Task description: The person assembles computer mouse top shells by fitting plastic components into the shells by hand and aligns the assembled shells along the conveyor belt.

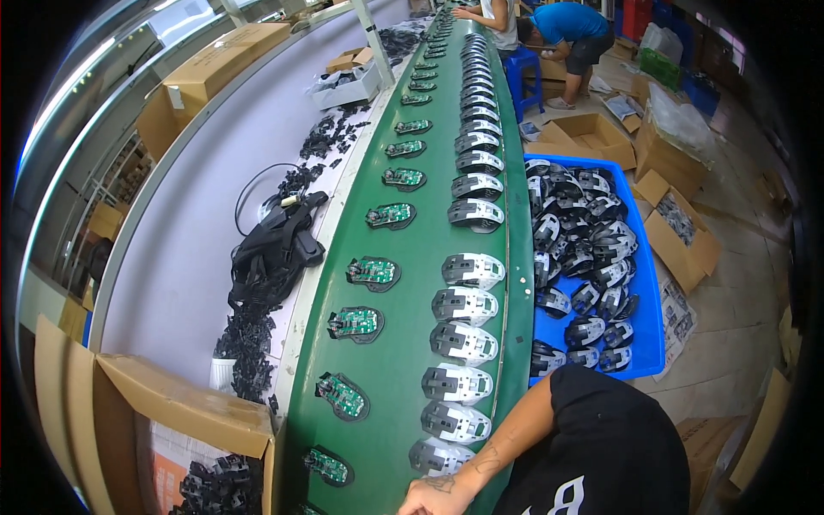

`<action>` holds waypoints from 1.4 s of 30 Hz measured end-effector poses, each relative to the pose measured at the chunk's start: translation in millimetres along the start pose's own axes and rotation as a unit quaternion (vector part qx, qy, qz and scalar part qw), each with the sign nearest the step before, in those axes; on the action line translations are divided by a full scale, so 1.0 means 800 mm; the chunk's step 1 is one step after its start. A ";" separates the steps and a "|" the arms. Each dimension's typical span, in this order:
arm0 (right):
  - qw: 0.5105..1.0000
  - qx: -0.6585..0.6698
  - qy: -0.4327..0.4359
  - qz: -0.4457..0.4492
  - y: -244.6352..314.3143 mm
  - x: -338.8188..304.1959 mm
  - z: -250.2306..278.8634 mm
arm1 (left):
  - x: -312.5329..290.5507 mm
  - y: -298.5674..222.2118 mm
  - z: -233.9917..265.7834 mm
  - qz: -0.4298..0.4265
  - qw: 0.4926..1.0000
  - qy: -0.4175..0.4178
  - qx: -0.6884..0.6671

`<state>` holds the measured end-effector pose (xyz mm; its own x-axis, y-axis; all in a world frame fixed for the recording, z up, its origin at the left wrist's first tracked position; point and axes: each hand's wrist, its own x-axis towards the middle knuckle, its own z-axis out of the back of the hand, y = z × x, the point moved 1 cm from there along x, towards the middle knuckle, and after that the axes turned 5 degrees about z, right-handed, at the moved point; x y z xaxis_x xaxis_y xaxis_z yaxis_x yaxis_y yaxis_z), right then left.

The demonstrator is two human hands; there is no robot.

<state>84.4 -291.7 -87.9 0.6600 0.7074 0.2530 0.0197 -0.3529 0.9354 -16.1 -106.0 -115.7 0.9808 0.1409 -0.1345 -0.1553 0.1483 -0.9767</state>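
My right hand [439, 495] reaches over the green conveyor belt [408, 300] at the lower edge, its forearm coming from a black sleeve. The picture's edge cuts off its fingers, so I cannot tell what it holds. Nearest to it is a white-and-black mouse cover [439, 457], the front one in a long row on the belt's right side. To the left runs a row of mouse bases with green circuit boards; the closest fully seen base [329, 465] lies left of the hand. My left hand is outside the picture.
Right of the belt, a blue bin [648, 318] holds many mouse shells. Along the left shelf lie a black bag [279, 249] and small black parts [245, 348]. A cardboard box [184, 403] stands at lower left. Two people [571, 30] are at the far end.
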 end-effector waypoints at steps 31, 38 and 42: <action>0.999 0.020 -0.004 -0.034 -0.041 0.001 -0.014 | -0.011 0.011 -0.025 0.025 0.989 -0.124 -0.076; 0.999 -0.004 -0.008 -0.042 -0.070 0.000 -0.017 | -0.008 0.038 -0.022 0.021 0.988 -0.123 -0.096; 0.999 -0.025 -0.003 -0.037 -0.071 0.000 -0.021 | -0.009 0.050 -0.016 0.015 0.984 -0.119 -0.131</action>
<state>71.0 -261.5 -136.6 0.6624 0.7266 0.1823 0.0304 -0.2692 0.9626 -28.1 -113.7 -156.2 0.9159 0.3721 -0.1508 -0.1168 -0.1124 -0.9868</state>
